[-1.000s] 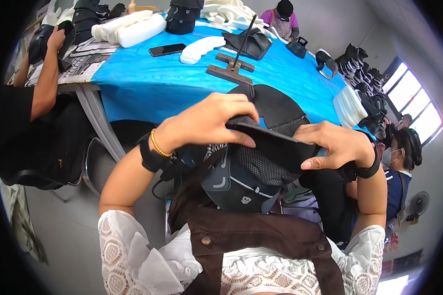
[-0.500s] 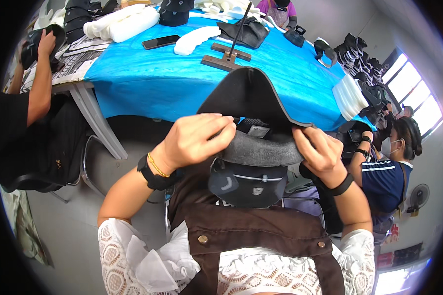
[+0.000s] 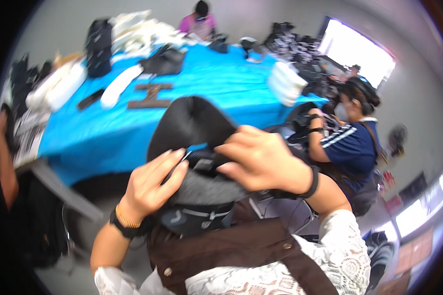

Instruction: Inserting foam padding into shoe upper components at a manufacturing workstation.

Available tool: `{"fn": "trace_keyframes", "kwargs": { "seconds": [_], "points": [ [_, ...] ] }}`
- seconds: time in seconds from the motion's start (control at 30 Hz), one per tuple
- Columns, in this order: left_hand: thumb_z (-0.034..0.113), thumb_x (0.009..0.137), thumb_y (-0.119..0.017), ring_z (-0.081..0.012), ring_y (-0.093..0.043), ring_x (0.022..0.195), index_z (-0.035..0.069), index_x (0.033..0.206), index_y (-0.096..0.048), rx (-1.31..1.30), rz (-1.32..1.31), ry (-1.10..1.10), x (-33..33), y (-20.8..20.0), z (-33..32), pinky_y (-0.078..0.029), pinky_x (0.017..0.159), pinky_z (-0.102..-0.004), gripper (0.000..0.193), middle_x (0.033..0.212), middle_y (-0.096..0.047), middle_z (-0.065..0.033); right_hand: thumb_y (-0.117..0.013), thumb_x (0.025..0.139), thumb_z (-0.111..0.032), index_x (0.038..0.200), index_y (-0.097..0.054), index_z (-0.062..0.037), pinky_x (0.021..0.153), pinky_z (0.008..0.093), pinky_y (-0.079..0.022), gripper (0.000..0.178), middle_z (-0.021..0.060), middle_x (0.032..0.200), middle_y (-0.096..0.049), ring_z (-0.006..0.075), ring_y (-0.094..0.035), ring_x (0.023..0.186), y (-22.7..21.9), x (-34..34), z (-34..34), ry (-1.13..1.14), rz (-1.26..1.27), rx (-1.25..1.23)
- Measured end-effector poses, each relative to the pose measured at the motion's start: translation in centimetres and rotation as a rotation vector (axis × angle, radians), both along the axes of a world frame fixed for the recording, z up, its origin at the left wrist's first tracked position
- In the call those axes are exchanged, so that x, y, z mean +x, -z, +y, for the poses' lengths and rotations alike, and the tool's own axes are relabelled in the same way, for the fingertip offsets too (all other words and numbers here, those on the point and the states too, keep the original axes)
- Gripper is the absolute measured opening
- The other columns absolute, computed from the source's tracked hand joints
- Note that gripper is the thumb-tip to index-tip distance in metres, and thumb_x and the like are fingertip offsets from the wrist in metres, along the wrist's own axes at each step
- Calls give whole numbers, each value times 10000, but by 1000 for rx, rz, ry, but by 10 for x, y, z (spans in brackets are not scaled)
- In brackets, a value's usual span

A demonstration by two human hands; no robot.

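A black padded fabric piece like a bag [image 3: 209, 189] is held up in front of my apron, with a tall peaked flap [image 3: 189, 120] at its far side. Between flap and padded rim is an opening with dark mesh and a small pale label [image 3: 204, 163] inside. My left hand [image 3: 155, 182] pinches the left edge of this opening. At the opening's right side is my right hand [image 3: 261, 160], thumb and fingers curled in over the edge. What lies right under its fingertips is partly hidden and slightly blurred.
On the blue-covered table [image 3: 216, 78] are a brown metal stand [image 3: 150, 96], a white foam piece [image 3: 120, 86], a phone [image 3: 90, 99] and black fabric [image 3: 165, 60]. A co-worker [image 3: 352, 132] works at the right, another person [image 3: 198, 24] sits at the far side; an arm shows at left.
The view has swung right, so the table appears shifted left. My right hand has moved from the flap's right corner inward over the opening, closer to my left hand, which keeps its hold.
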State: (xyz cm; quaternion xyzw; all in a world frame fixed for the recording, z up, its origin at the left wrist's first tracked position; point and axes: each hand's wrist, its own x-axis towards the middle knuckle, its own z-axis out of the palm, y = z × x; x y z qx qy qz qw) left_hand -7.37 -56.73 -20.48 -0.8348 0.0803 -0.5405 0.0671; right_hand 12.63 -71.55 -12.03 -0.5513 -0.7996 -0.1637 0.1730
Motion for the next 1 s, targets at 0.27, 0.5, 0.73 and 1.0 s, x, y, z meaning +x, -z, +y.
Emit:
{"fn": "trace_keyframes", "kwargs": {
  "seconds": [0.27, 0.5, 0.73, 1.0],
  "points": [
    [22, 805, -620, -397, -650, 978, -67, 1102, -522, -236, 17, 273, 20, 11, -1, -552, 835, -421, 325, 1109, -626, -262, -342, 973, -492, 869, -635, 36, 682, 449, -479, 613, 255, 799, -630, 390, -610, 738, 26, 2, 22, -166, 367, -647],
    [156, 1015, -405, -440, -641, 907, -184, 1089, -451, -420, -375, 215, -4, 41, -34, -552, 823, -443, 351, 1047, -581, -391, -459, 948, -425, 898, -624, 54, 675, 406, -487, 509, 254, 768, -634, 351, -627, 736, 81, -15, 61, -356, 493, -766],
    [296, 988, -468, -430, -603, 1024, -11, 1246, -439, -717, 54, 4, -15, 54, -33, -500, 902, -496, 402, 1107, -614, -274, -498, 895, -432, 817, -635, 70, 655, 433, -488, 527, 230, 741, -639, 339, -631, 704, 74, 18, 48, -198, 401, -286],
    [190, 899, -573, -239, -560, 719, 24, 1020, -542, -1048, 382, -169, -64, 80, -11, -446, 684, -353, 208, 854, -650, -134, -573, 844, -243, 1005, -590, -34, 578, 454, -503, 265, 219, 711, -619, 380, -627, 669, -20, 17, 35, -229, 534, 65]
  ]
}}
